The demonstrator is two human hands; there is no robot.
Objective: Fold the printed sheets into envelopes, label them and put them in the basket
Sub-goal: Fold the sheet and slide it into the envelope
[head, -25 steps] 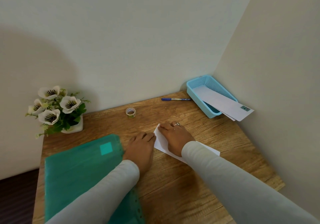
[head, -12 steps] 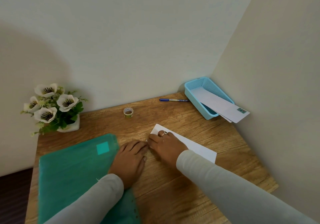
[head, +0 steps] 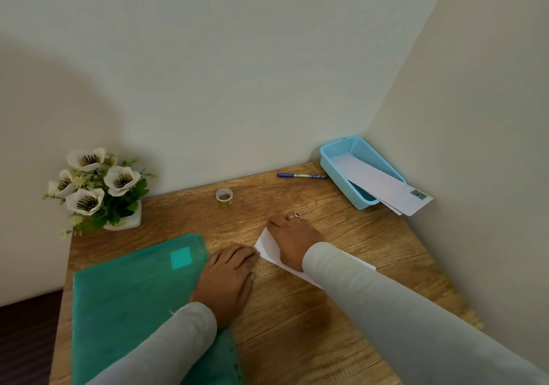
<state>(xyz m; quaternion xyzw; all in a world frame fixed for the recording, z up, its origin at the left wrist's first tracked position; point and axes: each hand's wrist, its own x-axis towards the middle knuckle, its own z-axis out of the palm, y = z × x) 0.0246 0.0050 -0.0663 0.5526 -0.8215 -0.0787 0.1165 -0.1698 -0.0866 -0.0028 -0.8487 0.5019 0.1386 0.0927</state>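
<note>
- The right hand (head: 292,240) lies flat, palm down, pressed on the folded white sheet (head: 266,248) in the middle of the wooden desk (head: 297,325); the fingers are spread toward the sheet's far-left corner.
- The left hand (head: 227,280) rests flat with its fingers together, its fingertips (head: 252,255) just touching the sheet's left corner and its heel on the green folder (head: 127,304).
- Most of the sheet is hidden under the right hand and sleeve, so how many folds it has cannot be told.
- Likely risk: if the right palm slides while creasing, the layers could shift and the fold would set crooked, since only the left fingertips pin that corner.
- A skewed fold would probably leave the envelope uneven and harder to close with the sticker roll (head: 224,196) standing farther back.
- The blue basket (head: 335,158) sits in the far-right corner and holds finished white envelopes (head: 383,187); they overhang its near end, the top one bearing a small label.
- That overhang looks precarious: adding another envelope carelessly might tip them off the desk edge.
- A blue pen (head: 301,175) lies just left of the basket.
</note>
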